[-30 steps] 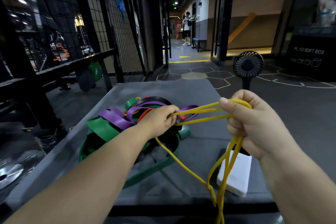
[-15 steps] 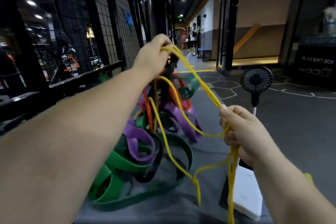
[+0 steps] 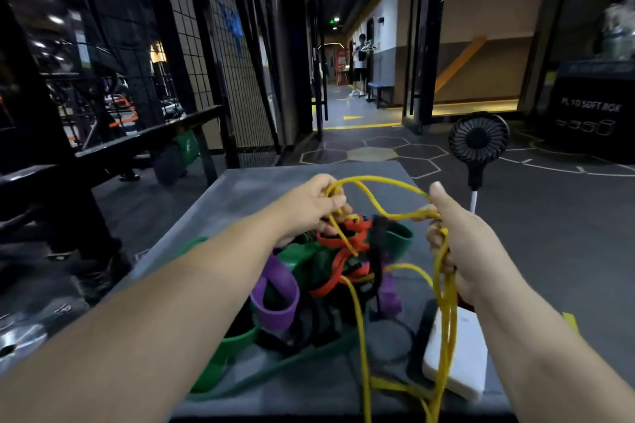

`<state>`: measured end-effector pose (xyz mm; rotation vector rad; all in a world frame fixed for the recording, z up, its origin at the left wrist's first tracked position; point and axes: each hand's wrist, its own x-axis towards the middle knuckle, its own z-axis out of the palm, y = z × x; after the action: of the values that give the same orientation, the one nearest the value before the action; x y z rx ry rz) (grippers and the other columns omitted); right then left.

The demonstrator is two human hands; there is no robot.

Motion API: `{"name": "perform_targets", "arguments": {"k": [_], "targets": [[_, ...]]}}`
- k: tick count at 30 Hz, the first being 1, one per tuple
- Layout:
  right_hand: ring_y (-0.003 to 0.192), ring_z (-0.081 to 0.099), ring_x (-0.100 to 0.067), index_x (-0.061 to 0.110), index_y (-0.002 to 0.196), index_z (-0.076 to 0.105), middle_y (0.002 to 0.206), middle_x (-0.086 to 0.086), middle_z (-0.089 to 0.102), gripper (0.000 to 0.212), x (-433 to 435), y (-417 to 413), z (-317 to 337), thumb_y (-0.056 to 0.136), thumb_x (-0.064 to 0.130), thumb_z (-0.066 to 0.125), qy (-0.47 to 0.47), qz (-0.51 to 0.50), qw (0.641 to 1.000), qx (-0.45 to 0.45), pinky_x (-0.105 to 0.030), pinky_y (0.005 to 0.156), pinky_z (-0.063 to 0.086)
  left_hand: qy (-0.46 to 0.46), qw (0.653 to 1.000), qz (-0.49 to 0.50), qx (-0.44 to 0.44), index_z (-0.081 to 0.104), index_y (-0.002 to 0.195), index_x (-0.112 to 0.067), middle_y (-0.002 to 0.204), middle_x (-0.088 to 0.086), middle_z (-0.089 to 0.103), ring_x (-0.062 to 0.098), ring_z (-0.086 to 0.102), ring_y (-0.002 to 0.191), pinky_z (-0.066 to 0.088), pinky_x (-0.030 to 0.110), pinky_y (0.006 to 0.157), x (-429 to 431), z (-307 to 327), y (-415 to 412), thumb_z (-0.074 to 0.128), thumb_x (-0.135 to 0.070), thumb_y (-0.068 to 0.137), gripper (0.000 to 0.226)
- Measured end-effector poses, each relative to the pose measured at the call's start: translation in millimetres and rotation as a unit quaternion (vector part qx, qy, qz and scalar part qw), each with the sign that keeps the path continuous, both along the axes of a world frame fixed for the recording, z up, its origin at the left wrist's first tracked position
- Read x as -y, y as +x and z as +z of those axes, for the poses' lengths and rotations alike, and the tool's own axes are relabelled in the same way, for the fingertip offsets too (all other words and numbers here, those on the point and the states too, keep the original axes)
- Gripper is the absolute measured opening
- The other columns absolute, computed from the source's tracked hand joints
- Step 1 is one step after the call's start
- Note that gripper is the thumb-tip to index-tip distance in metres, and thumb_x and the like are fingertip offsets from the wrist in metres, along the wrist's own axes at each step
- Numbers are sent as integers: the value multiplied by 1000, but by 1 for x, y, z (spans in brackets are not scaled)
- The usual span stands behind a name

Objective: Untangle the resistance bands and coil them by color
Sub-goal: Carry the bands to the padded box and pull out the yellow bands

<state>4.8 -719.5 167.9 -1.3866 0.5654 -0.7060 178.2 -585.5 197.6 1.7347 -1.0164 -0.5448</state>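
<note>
A tangle of resistance bands lies on a grey table (image 3: 240, 189): green bands (image 3: 230, 347), a purple band (image 3: 275, 295), red bands (image 3: 338, 244) and a black band (image 3: 378, 240). A thin yellow band (image 3: 381, 182) arches between my hands above the heap. My left hand (image 3: 309, 206) pinches one end of that arch just over the red bands. My right hand (image 3: 457, 244) grips several yellow strands that hang down past the table's near edge. Another yellow strand (image 3: 360, 336) runs down out of the tangle.
A white box (image 3: 460, 357) lies flat on the table under my right forearm. A small black fan (image 3: 478, 141) stands past the table's far right corner. Black racks and a mesh wall fill the left side. A person stands far down the corridor.
My left hand has come down from head height to just above the heap, and the lifted tangle has dropped back onto the table. My right hand still grips the yellow strands.
</note>
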Motion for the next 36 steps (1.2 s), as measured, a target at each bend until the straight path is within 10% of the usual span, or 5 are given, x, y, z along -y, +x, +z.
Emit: {"name": "perform_targets", "arguments": {"k": [4,8,18,24,36], "targets": [[46,21,-11,10,83,62,59,3,30,43,1,-1,-3,87,52,63,-7,-18,999,38,-23,43,17,-18,997,-69,-12,52,118,-17,117,2,61,15,62,98,55,26,82,7,5,-10,60,0,91,32],[39,23,-7,23,70,68,52,4,30,30,-1,-8,7,97,27,58,37,-35,988,145,-17,36,19,129,970,-7,206,33,147,-20,141,2,49,16,54,121,43,22,96,10,-16,1,70,-7,85,74],[37,19,-9,16,67,55,50,3,34,22,19,-34,20,89,14,51,127,-117,975,143,-22,40,10,251,906,56,337,36,138,-26,141,0,40,21,33,134,32,40,110,6,-81,0,70,-59,74,80],[36,22,-8,13,71,58,62,-2,62,17,27,-37,19,86,9,50,150,-129,972,125,-21,39,14,285,827,94,476,55,120,-30,111,2,54,23,46,114,34,35,97,5,-76,9,61,-49,79,45],[36,19,-8,8,93,65,51,0,43,37,34,-37,16,80,7,31,147,-37,980,128,-14,34,16,102,898,212,373,59,98,-15,77,7,57,25,53,74,35,31,62,-43,48,96,55,-14,90,9]]}}
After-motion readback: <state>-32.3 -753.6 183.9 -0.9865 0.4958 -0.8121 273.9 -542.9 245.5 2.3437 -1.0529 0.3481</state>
